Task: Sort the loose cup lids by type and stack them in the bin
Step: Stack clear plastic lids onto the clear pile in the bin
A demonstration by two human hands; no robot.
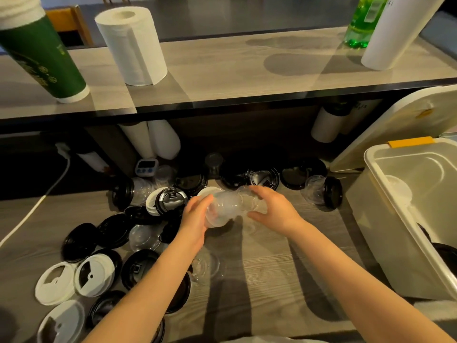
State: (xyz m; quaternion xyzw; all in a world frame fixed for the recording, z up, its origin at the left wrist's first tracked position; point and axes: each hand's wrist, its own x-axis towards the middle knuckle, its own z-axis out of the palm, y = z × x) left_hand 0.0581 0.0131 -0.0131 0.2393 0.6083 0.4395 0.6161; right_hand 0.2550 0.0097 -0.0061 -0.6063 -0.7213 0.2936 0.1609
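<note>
Above the middle of the wooden counter, my left hand (195, 219) and my right hand (274, 209) together hold a stack of clear dome lids (227, 206) lying on its side. My left hand grips its left end, my right hand curls round its right end. Loose black lids (113, 230), white lids (55, 283) and clear flat lids (143, 237) lie scattered to the left. More black lids (263, 178) sit along the back. The white bin (385, 206) stands open at the right, with a clear lid (398, 190) and a black lid (445, 253) inside.
The bin's cover (395, 125) leans against the raised shelf. That shelf carries paper towel rolls (133, 45), a green cup stack (42, 53) and a green bottle (363, 21). A white cable (37, 204) runs along the left. A small timer (147, 167) stands at the back.
</note>
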